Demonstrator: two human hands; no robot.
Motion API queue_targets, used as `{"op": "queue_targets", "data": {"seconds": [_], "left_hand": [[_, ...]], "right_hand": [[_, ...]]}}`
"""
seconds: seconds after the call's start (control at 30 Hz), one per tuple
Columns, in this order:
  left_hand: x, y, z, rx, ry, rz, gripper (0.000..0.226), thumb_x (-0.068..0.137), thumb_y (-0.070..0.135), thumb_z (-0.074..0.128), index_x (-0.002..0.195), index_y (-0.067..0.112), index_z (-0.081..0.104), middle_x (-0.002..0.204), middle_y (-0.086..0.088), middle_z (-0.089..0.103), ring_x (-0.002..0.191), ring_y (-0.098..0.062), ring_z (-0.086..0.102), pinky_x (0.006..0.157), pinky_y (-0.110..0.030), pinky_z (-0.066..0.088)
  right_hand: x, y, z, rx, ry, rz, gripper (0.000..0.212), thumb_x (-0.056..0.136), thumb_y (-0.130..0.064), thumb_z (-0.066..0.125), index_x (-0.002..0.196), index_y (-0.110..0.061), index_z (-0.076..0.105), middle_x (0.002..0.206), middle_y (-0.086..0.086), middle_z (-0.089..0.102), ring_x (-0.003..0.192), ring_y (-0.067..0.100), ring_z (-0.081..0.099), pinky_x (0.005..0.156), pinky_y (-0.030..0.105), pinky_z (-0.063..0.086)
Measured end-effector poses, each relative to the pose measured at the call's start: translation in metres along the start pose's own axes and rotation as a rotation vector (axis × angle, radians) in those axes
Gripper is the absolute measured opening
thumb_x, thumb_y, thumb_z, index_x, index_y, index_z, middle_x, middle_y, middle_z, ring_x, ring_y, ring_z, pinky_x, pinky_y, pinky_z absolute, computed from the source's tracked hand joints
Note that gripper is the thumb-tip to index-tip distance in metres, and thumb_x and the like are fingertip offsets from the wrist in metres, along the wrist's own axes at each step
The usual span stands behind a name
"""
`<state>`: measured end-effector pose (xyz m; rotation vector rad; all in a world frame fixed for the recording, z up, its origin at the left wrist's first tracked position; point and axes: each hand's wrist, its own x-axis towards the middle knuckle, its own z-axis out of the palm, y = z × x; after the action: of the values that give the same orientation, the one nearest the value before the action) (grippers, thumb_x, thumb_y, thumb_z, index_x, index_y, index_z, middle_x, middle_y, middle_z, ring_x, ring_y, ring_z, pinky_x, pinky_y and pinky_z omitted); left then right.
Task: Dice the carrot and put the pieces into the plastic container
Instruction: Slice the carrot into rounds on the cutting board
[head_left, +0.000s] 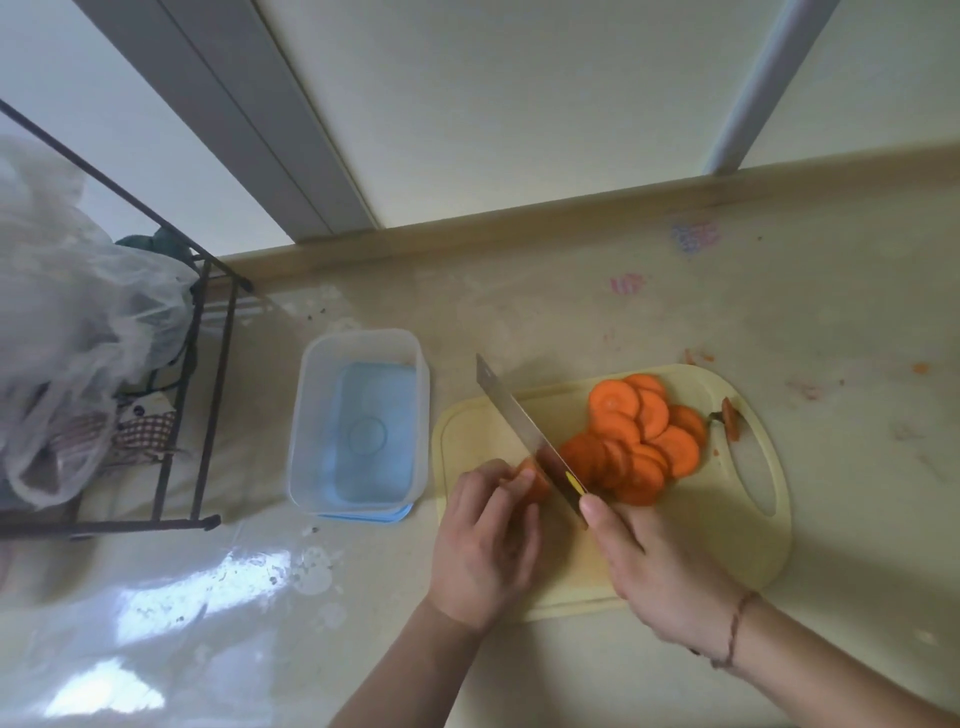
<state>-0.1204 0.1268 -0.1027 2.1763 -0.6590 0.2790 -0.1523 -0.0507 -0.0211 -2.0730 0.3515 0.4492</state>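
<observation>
A pale yellow cutting board (753, 525) lies on the counter. Several round orange carrot slices (639, 436) are heaped on its far half. My left hand (483, 545) pins the short remaining carrot stub (532, 480) at the board's left edge. My right hand (660, 566) grips a knife (519, 426), index finger along the spine, and the blade stands on the stub between my left hand and the slices. The clear plastic container (358, 421) sits left of the board on its blue lid; nothing shows inside it.
A dark wire rack (208, 395) with a translucent plastic bag (78, 338) and a checked cloth stands at the left. The carrot top (730, 415) lies at the board's handle hole. Small orange scraps dot the counter at the far right. A wall ledge runs behind.
</observation>
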Motion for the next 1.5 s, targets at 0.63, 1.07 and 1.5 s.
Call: {"op": "queue_targets", "data": {"seconds": [0.63,1.07,1.5], "left_hand": [[0.0,-0.002,0.002,0.02,0.007,0.007,0.036,0.083,-0.001,0.075,0.117,0.007,0.065,0.113,-0.012,0.065,0.097,-0.03,0.064,0.084,-0.041,0.054],[0.001,-0.002,0.001,0.005,-0.001,-0.012,0.034,0.085,-0.001,0.073,0.118,0.004,0.067,0.116,-0.009,0.063,0.1,-0.03,0.065,0.086,-0.041,0.055],[-0.001,0.0,0.0,0.101,0.056,-0.009,0.039,0.084,0.006,0.076,0.118,0.017,0.062,0.111,-0.006,0.067,0.091,-0.027,0.065,0.078,-0.039,0.054]], "right_hand": [[-0.051,-0.003,-0.019,-0.122,-0.087,0.06,0.061,0.076,-0.07,0.018,0.064,-0.017,0.045,0.055,0.004,0.048,0.055,0.012,0.045,0.056,0.024,0.033],[-0.052,0.021,-0.002,-0.124,-0.006,0.104,0.093,0.065,-0.09,0.003,0.086,-0.022,0.063,0.081,-0.001,0.069,0.083,0.007,0.062,0.081,0.029,0.046],[-0.01,-0.002,-0.005,-0.011,0.044,-0.032,0.056,0.083,-0.062,0.027,0.064,-0.014,0.049,0.054,0.001,0.053,0.051,0.015,0.05,0.06,0.035,0.04]]}}
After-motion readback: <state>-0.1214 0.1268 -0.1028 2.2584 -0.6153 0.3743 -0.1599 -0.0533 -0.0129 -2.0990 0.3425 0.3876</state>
